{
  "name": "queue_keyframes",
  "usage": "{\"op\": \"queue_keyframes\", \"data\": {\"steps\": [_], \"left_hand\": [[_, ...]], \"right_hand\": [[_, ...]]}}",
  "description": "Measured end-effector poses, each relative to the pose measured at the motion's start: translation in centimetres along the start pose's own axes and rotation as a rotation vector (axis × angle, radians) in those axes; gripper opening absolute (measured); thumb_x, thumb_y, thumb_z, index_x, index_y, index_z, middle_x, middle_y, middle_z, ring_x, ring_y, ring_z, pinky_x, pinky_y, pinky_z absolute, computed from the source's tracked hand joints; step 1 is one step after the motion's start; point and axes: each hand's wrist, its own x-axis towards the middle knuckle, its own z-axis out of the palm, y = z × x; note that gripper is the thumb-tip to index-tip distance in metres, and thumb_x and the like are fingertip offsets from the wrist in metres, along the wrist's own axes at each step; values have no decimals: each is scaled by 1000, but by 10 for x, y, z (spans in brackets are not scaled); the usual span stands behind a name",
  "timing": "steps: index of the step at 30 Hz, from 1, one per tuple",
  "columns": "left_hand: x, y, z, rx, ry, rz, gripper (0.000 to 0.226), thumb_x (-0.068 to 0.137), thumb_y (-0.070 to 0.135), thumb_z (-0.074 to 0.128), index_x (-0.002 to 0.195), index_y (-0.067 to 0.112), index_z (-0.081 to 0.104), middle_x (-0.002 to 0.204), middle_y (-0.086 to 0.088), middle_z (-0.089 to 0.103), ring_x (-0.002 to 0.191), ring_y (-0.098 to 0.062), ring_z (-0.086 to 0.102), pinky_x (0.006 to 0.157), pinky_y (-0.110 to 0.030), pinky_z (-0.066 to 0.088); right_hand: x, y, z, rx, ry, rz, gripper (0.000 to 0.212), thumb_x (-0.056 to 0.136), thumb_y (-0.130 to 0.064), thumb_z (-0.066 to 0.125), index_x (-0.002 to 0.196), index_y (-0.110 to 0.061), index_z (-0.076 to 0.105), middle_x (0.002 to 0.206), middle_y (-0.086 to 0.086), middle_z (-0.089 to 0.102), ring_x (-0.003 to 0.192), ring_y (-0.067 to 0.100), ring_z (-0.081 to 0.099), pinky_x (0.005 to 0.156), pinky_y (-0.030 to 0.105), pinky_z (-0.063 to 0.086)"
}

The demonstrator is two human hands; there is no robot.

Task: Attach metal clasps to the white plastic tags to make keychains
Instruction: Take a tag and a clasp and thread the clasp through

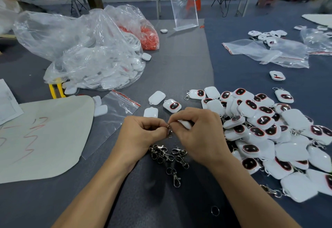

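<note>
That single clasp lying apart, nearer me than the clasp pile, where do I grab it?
Pinch the lone clasp from above, across its long hook body's narrow sides: it lies flat, clear of the clasp pile, ring end away from you.

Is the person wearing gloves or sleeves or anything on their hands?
No gloves. The left hand and right hand are bare, with no rings, watch or bracelet showing. The left forearm and right forearm are bare too; no sleeve shows.

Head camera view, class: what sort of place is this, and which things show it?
Probably a small assembly workshop: a heap of finished tags, loose metal clasps and a bulk bag of blank tags.
</note>
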Motion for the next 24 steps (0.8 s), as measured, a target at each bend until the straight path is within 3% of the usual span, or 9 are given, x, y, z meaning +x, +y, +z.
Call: {"op": "queue_keyframes", "data": {"steps": [3,6,8,13,15,18,20,22,24], "left_hand": [[1,1,2,-22,27,9,12,63,12,72,67,20,79,60,-2,66,58,-9,53,56,-19,42],[1,1,1,-9,48,35,10,60,16,72,64,23,78,57,-1,62,56,-10,49,54,-21,40],[1,0,0,5,48,61,9,60,16,71,64,21,77,56,0,57,56,-11,45,53,-23,37],[-1,3,0,67,79,100,11,62,10,66,62,17,75,53,-8,56,55,-11,45,54,-25,35],[-2,2,-1,179,138,103,12,61,16,67,63,24,75,52,-4,61,51,-5,45,51,-22,37],[-6,1,-4,534,200,190,13,61,28,66,71,35,70,58,12,61,50,-2,51,52,-19,44],[-8,1,-4,743,185,263,13,64,30,63,77,31,67,65,13,61,58,-8,55,57,-30,50],[-6,0,-4,860,163,315,8,66,30,63,70,24,67,62,8,59,57,-10,53,57,-33,50],[-4,-2,-5,931,89,326,9,69,32,65,69,24,69,62,7,60,62,-15,56,59,-34,50]], "right_hand": [[1,2,0,136,-31,88,18,79,-16,76,72,-32,77,66,-18,68,64,5,62,60,10,40],[2,1,0,281,-84,161,26,81,-7,76,69,-30,77,67,-13,71,63,2,63,61,14,47],[3,1,0,344,-100,182,29,81,-3,75,69,-30,77,68,-7,73,65,8,65,61,19,51],[5,1,-2,408,-147,212,25,81,-3,77,69,-25,78,69,-5,75,64,0,64,62,15,50],[7,4,-1,402,-130,272,19,80,-8,78,71,-24,80,68,-4,75,63,3,66,62,18,53],[10,12,-4,450,-78,407,14,82,-17,80,79,-31,81,77,0,77,71,10,69,68,27,55],[11,17,-5,518,-129,498,12,85,-17,78,86,-29,81,82,2,78,69,6,65,61,21,50],[12,19,-5,527,-227,530,19,88,-11,73,99,-25,80,76,-7,76,65,1,62,57,16,45],[12,20,-5,499,-278,511,27,89,-7,68,109,-24,73,70,-10,71,65,4,59,61,20,44]]}}
